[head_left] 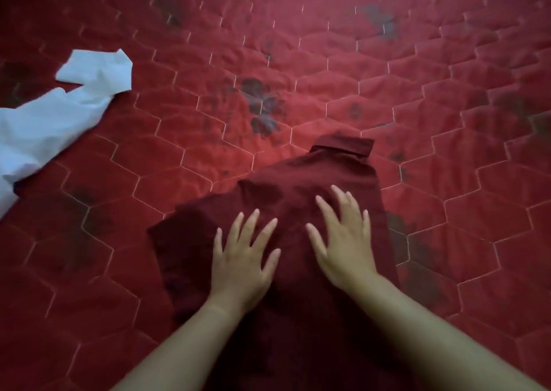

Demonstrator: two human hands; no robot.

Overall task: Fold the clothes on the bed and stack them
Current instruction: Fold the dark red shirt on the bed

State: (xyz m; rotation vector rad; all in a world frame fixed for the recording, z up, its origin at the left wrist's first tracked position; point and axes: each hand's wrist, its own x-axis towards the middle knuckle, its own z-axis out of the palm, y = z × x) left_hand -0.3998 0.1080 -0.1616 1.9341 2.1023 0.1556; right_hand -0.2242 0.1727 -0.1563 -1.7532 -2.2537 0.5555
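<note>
Both hands lie flat, palms down, on a dark maroon collared shirt (286, 188) in the near middle of the bed. On the left hand (243, 259) the fingers are straight and spread wide, pressing the cloth and gripping nothing. Just beside it and a little farther up the shirt, the right hand (346, 241) is spread in the same way and holds nothing either. The shirt is partly folded, with its collar (343, 146) pointing away from the person and one side spreading out to the left. It rests on a red quilted bedcover (387, 77) stitched in pale hexagons and printed with dark flowers. A white crumpled garment (59, 113) lies unfolded at the far left, well apart from the shirt.
</note>
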